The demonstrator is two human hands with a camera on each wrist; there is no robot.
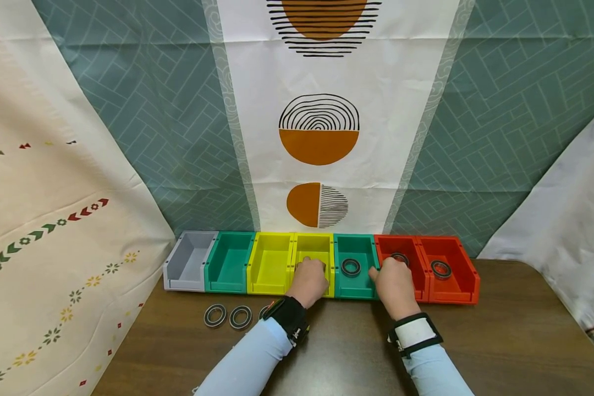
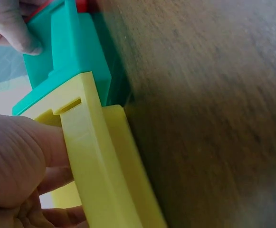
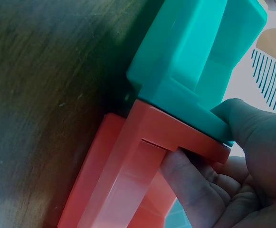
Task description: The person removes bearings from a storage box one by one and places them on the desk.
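Observation:
My left hand (image 1: 309, 281) reaches into the right-hand yellow bin (image 1: 330, 287), its fingers behind the front wall. Whether it holds anything in there is hidden. My right hand (image 1: 395, 287) straddles the adjoining sides of the right green bin (image 1: 356, 289) and the left red bin (image 1: 419, 294). Its thumb lies on the green side and its fingers on the red side, pinching both walls in the right wrist view. Ring-shaped bearings lie in these bins: one bearing (image 1: 359, 268) in the green, another bearing (image 1: 401, 255) partly behind my right hand.
Further bins stand in the row: grey (image 1: 184, 286), green (image 1: 225, 286), yellow (image 1: 267, 287) and red (image 1: 454, 295). The far right red bin contains a bearing (image 1: 449, 269). Bearings (image 1: 222, 316) lie on the brown table (image 1: 346, 352) in front, one partly behind the left wrist. Patterned cloth (image 1: 178, 110) hangs behind.

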